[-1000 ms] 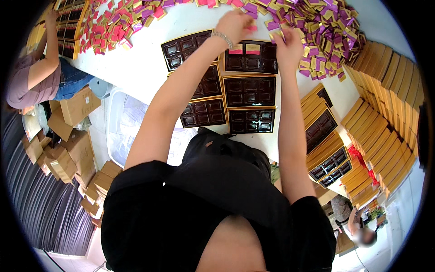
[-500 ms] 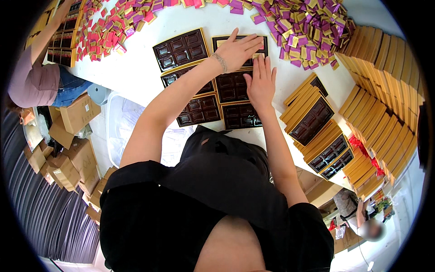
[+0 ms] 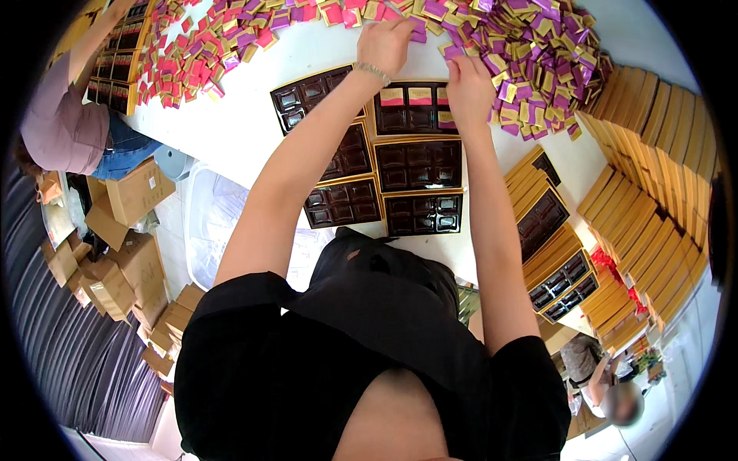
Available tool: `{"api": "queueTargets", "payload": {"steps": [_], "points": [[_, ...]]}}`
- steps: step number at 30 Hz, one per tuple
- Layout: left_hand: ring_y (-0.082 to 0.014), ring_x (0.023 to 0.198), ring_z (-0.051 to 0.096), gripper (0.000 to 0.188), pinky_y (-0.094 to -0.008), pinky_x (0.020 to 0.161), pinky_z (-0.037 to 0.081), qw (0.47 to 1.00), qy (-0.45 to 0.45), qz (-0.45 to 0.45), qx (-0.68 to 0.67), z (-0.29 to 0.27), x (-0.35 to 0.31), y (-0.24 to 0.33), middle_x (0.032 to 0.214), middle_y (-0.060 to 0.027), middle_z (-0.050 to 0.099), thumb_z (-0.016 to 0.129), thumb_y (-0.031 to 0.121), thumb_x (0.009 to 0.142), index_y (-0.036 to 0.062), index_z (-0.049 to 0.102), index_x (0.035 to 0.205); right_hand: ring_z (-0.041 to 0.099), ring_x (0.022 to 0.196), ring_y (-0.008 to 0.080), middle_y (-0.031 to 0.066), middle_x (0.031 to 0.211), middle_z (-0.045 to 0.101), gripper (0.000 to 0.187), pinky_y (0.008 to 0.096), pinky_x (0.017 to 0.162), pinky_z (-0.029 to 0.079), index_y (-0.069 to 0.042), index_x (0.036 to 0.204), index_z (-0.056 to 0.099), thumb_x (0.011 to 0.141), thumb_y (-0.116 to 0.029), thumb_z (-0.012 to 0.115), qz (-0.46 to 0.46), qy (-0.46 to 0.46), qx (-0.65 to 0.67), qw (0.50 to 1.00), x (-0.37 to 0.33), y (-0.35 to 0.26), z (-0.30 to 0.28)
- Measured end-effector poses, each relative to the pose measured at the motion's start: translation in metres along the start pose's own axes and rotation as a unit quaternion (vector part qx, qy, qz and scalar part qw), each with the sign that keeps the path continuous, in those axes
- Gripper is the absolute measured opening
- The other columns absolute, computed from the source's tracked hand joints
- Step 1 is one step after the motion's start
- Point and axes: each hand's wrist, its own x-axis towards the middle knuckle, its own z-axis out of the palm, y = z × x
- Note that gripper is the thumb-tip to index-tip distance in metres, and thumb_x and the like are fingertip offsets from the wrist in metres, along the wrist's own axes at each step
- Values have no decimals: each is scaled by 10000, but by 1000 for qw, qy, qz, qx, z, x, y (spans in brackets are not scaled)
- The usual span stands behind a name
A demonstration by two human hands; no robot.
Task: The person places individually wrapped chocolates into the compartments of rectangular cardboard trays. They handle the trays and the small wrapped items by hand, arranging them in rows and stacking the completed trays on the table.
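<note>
Six-celled dark brown trays with gold edges lie in two columns before me. The top right tray [image 3: 407, 119] holds several small wrapped pieces in pink and gold, one of them a pink-and-gold piece [image 3: 447, 120] in its lower right cell. The tray below it [image 3: 419, 164] has bare cells. Beyond the trays, my left hand [image 3: 384, 50] is closed, its bent fingertips at a purple-and-gold wrapped piece [image 3: 417, 31] on the pile's edge. My right hand [image 3: 470, 92] is closed too, thumb and fingers together just below purple pieces; whatever they hold is hidden.
A heap of purple-and-gold pieces [image 3: 542, 58] spreads at the far right, pink ones [image 3: 196, 73] at the far left. Stacked trays [image 3: 638, 230] line the right side. A clear plastic bin [image 3: 219, 223] stands left. Another person [image 3: 69, 150] works at the far left.
Both hands have left the top right tray, where they lay flat, and moved away from me to the edge of the wrapped pieces. Their fingers have closed. The tray's pieces are uncovered.
</note>
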Motion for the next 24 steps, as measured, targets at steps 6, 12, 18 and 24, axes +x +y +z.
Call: {"api": "queueTargets", "payload": {"steps": [6,12,18,24], "points": [[-226,982,605,288,-398,830,462,986,29,116,112,12,35,-38,986,5,683,670,148,751,145,680,1039,594,997,306,112,1010,614,275,423,770,530,-51,962,625,755,-202,728,-109,-89,-70,988,54,-2,65],[-207,782,658,272,-358,658,524,982,68,-159,-78,-7,9,-41,859,-48,681,615,105,843,122,672,1108,582,1040,311,106,1116,558,384,451,786,522,-113,1078,615,753,-270,747,-33,-145,-35,988,55,2,69],[-128,718,654,284,-254,631,586,862,17,-256,-437,-40,-26,-37,820,-41,641,614,30,865,52,630,1148,640,934,242,60,983,652,269,372,752,523,-77,1021,634,779,-140,734,-12,-168,110,980,54,0,62],[-131,784,657,197,-242,695,542,819,-17,-363,-444,-55,-79,-9,830,-76,671,688,26,806,1,605,983,664,793,169,75,995,695,122,273,717,520,-16,906,636,797,-23,690,88,-97,331,934,-15,-11,5]]}}
